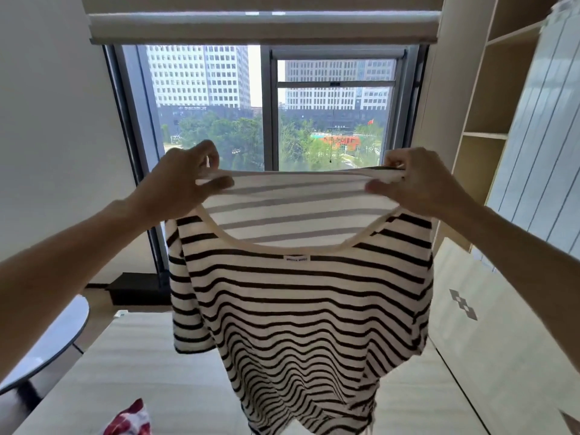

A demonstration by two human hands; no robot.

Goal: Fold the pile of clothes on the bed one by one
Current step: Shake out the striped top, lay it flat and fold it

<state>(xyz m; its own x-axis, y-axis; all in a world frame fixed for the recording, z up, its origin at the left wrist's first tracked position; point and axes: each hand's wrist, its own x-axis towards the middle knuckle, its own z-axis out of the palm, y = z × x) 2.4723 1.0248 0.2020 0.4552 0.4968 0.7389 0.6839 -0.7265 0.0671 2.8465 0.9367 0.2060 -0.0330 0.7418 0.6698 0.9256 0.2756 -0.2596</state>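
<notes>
A: Where is it?
B: I see the bed (141,356) low down. The striped shirt (298,309) hangs above it, long way pointing down. The left hand (182,183) and right hand (420,183) each pinch one shoulder, level, both just as near

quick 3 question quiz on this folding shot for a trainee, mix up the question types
1. True or false: the shirt lies flat on the bed.
2. Where do the left hand and right hand pinch the shirt? A) hem B) top edge, beside the neckline C) sleeve cuffs
3. What colours is the cloth at the bed's near left?
Key: 1 false, it hangs from the hands; 2 B; 3 red and white.
</notes>
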